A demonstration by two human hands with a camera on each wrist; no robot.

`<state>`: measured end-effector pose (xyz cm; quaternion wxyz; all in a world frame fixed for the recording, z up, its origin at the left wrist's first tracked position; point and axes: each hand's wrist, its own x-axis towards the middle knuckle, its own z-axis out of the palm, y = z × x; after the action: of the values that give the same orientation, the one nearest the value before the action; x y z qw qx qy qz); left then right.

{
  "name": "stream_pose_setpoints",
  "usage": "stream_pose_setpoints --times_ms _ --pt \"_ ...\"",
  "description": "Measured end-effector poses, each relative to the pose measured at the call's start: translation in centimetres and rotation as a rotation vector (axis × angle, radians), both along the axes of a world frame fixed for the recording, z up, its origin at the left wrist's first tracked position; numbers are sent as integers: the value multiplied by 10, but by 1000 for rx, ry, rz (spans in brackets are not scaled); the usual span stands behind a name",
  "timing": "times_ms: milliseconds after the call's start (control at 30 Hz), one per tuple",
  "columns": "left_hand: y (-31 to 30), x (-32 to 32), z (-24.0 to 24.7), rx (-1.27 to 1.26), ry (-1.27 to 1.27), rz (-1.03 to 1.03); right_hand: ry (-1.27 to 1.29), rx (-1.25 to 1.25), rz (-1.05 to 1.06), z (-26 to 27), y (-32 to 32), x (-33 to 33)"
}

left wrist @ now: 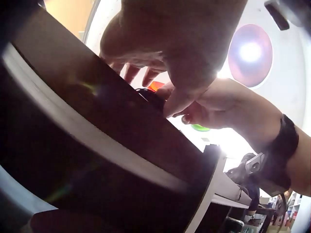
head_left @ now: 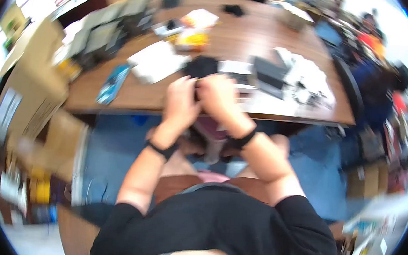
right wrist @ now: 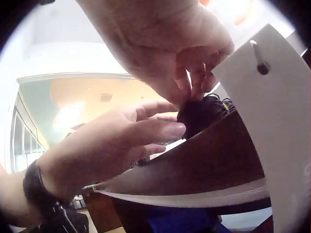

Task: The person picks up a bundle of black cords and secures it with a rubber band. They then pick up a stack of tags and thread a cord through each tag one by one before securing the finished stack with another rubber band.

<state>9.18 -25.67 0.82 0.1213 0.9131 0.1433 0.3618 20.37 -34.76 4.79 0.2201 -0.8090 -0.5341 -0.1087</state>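
Strands [right wrist: 226,105] may snag if our right hand [right wrist: 165,46] tugs the black bundle [right wrist: 195,119] it pinches; our left hand [right wrist: 107,141] has spread fingers.

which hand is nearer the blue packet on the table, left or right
Left. The left hand is to the right of the blue packet, not touching it; the right hand is farther right, just past the left hand.

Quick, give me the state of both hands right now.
Left hand: touching the black bundle; whether it grips cannot be told.
Right hand: closed, pinching the black bundle.
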Motion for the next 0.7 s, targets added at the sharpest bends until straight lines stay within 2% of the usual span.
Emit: stream_pose_setpoints --times_ms 33,67,100,133,167,200,233,333,367,467,567,633,667,700 --pt "-1 4 2 -1 -15 -60 57 -135 -13 15 -6 -5" --pt "1 10 -3 10 -43 -121 7 -60 -57 -4 -3 0" --pt "-3 10 -1 -18 -55 -156 -20 -8 -9 -6 -8 -1" --pt "-1 13 -2 -138 -52 -205 5 9 -47 -14 -1 2" --pt "5 17 -12 -159 -57 -215 124 12 -78 -32 17 11" --pt "11 21 -20 -240 -38 -198 57 49 -97 -26 13 9" --pt "13 23 -25 -238 -49 -161 113 79 -84 -17 7 5" --pt "14 26 -26 -309 -104 -137 -43 356 -73 -22 0 1" --pt "14 26 -26 -282 -98 -142 -72 374 -46 -23 -3 -1" --pt "24 26 -25 -166 -72 -141 107 539 16 -21 -5 -10" --pt "30 28 -23 -23 -27 -151 295 529 65 -16 -7 -6" --pt "41 26 -24 37 15 -138 450 534 99 12 -28 -4" --pt "34 24 -16 39 -14 -134 412 564 149 14 -33 1" --pt "29 23 -9 70 -38 -128 192 584 247 11 -37 13"
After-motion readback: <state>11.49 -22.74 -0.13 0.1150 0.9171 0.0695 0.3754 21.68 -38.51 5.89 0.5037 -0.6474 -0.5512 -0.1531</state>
